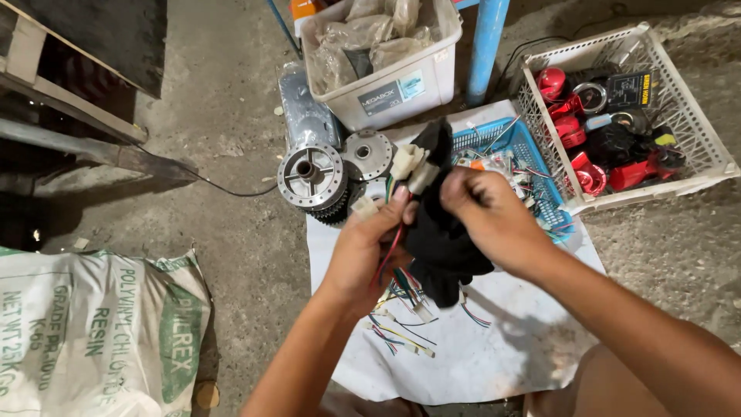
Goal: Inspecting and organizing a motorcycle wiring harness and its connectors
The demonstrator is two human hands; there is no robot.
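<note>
My left hand grips a wiring harness with white plastic connectors and coloured wires just below its connectors. My right hand pinches the black sleeve that wraps the same harness, right beside the connectors. Loose coloured wire ends with small white plugs hang down from the bundle onto a white sheet on the floor.
Two metal wheel hubs lie at the sheet's far left. A blue basket of wires sits behind my hands. A white crate of red and black parts is at right, a white tub of bags beyond, a printed sack at left.
</note>
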